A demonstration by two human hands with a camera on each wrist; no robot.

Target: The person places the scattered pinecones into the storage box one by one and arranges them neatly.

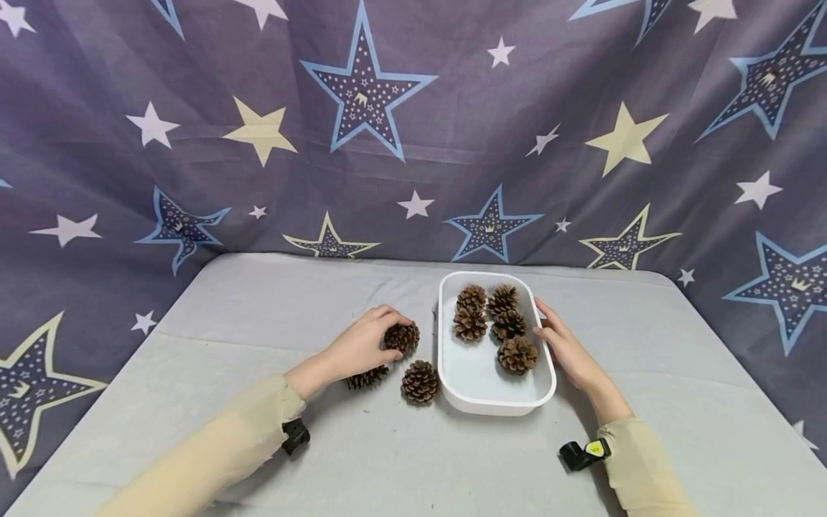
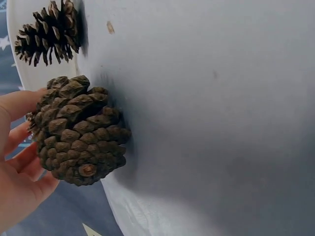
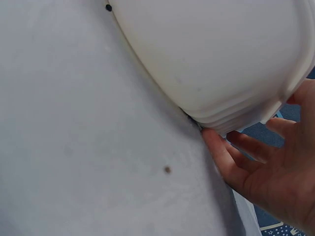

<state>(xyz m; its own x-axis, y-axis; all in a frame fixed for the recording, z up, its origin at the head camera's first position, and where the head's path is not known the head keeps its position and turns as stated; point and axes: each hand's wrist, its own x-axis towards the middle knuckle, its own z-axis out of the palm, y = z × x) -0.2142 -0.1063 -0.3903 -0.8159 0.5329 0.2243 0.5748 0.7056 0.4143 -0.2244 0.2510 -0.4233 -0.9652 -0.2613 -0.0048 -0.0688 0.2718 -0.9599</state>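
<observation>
My left hand (image 1: pixel 363 339) grips a brown pinecone (image 1: pixel 403 337), thumb on the near side and fingers over the far side. Under that wrist lies a second pinecone (image 1: pixel 367 378), large in the left wrist view, where it mostly hides the held one. A third pinecone (image 1: pixel 420 382) rests on the table beside the white plastic tub (image 1: pixel 492 408). Several pinecones (image 1: pixel 517 355) sit inside the tub, toward its far and right parts. At the tub's right wall, my right hand (image 1: pixel 570 352) holds the side, with fingertips at the rim and lower edge.
A pale grey cloth covers the table (image 1: pixel 413 467), with small brown bits scattered on it. Behind it hangs a dark curtain (image 1: pixel 452 172) printed with stars. A black wrist camera (image 1: pixel 296 436) is strapped near the left cuff, another (image 1: pixel 581 454) near the right.
</observation>
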